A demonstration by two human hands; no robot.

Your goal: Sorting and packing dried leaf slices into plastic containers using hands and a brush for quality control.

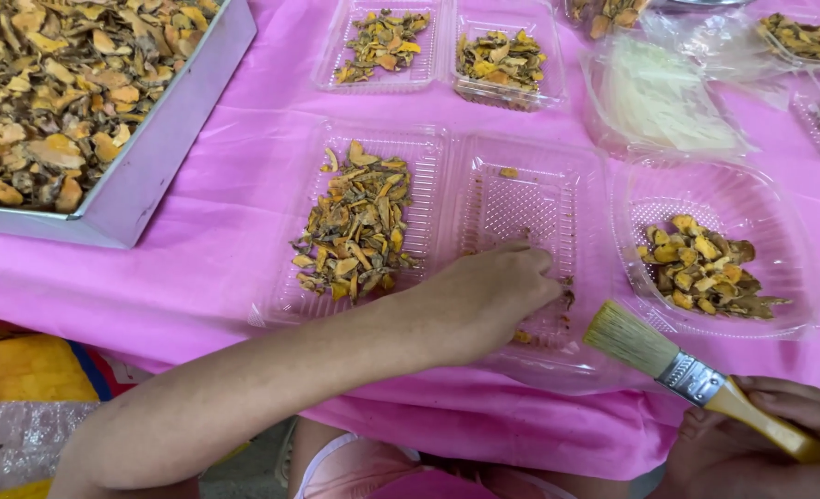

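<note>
So left hand (pixel 498 291) pinches scraps inside the clear hinged plastic tray (pixel 521 212); right hand (pixel 771 434) beside it clutches the yellow-handled bristle brush (pixel 687 370), whose bristles might flick scraps out.

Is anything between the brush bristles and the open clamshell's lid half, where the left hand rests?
Nothing visible. The brush in the right hand sits just right of the lid half; only the left hand lies there.

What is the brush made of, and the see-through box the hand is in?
The paintbrush looks like pale bristles, a shiny metal band and a yellow handle, maybe painted wood or plastic. The right hand holds it. The clamshell box under the left hand looks like thin clear plastic, glossy and ridged.
</note>
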